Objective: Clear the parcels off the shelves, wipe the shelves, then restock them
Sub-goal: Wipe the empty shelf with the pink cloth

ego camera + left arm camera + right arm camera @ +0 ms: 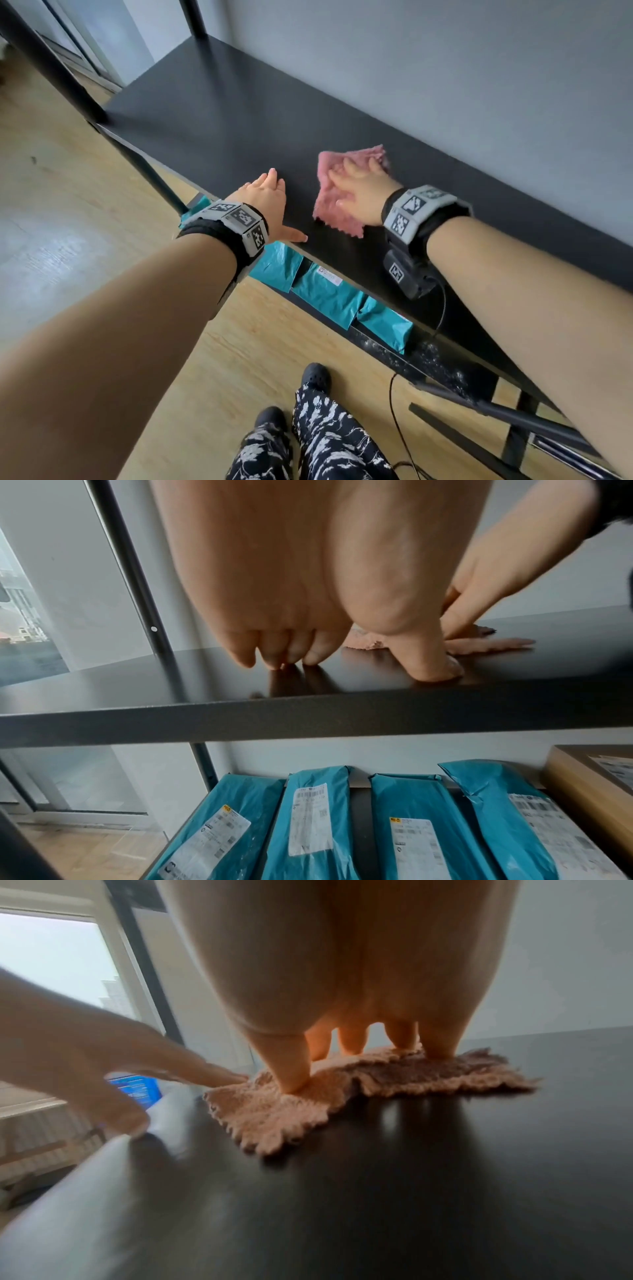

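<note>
A black shelf [219,113] runs along the grey wall, bare except for a pink cloth [330,197]. My right hand [359,185] presses flat on the cloth with spread straight fingers [294,1074]; the cloth [274,1118] lies crumpled under them. My left hand [270,202] rests on the shelf's front edge, left of the cloth, with fingertips [274,656] and thumb touching the board [308,712]. Several teal parcels [308,826] with white labels lie side by side on the lower shelf; their ends [325,294] show below the board.
A brown cardboard box [592,785] sits right of the teal parcels on the lower shelf. Black uprights [51,68] stand at the shelf's left end. A black cable [400,428] hangs by my legs over the wooden floor [68,171]. A window [27,615] is at left.
</note>
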The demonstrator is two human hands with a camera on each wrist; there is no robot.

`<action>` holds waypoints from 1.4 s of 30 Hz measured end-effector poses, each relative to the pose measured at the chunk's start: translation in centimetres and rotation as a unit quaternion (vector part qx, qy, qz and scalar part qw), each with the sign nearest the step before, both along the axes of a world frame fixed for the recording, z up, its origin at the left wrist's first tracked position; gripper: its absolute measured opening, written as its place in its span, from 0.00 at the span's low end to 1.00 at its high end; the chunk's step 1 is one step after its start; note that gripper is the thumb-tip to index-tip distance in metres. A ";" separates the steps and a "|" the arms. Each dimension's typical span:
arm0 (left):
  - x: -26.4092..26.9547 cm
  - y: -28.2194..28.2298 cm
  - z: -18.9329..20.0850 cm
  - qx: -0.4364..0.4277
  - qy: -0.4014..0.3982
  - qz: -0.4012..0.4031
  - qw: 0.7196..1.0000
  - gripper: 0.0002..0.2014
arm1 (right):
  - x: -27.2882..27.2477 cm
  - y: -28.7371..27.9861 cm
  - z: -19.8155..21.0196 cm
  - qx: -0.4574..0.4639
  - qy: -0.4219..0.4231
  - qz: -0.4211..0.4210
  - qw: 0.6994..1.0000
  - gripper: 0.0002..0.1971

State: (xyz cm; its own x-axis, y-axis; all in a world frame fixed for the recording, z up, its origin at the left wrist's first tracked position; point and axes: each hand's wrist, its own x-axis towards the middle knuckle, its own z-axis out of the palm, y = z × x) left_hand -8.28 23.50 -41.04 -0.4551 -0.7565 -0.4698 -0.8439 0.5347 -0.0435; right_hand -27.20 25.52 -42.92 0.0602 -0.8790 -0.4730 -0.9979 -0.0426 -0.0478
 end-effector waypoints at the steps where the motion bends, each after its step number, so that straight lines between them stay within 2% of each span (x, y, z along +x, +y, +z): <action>1: 0.2 0.4 0.1 -0.006 0.003 0.006 1.000 0.54 | 0.8 1.5 0.3 -0.009 -0.001 0.014 1.000 0.30; 5: 1.6 2.6 0.1 0.001 0.025 0.017 1.000 0.49 | 3.3 7.1 0.6 -0.014 -0.049 -0.018 0.999 0.28; 11: 1.9 7.0 1.3 0.022 0.071 -0.046 0.996 0.42 | 4.9 13.5 0.4 -0.036 -0.059 -0.065 0.995 0.31; 21: -1.2 13.4 1.1 0.042 0.096 -0.133 0.986 0.38 | 1.5 21.0 0.9 -0.020 -0.059 -0.197 0.978 0.28; 29: -3.6 12.6 0.3 0.018 0.064 -0.154 0.986 0.36 | -5.3 19.1 1.1 -0.008 -0.036 -0.240 0.970 0.28; 35: -5.5 11.7 0.8 0.024 0.001 -0.141 0.990 0.34 | -10.8 13.6 0.8 0.011 0.005 -0.255 0.967 0.32; 38: -6.4 11.4 1.2 0.030 -0.020 -0.132 0.991 0.33 | -9.1 11.8 0.1 0.012 0.020 -0.212 0.977 0.38; 42: -7.8 11.1 1.1 0.026 -0.018 -0.101 0.994 0.38 | -6.1 13.9 -0.4 -0.015 -0.012 -0.096 0.995 0.34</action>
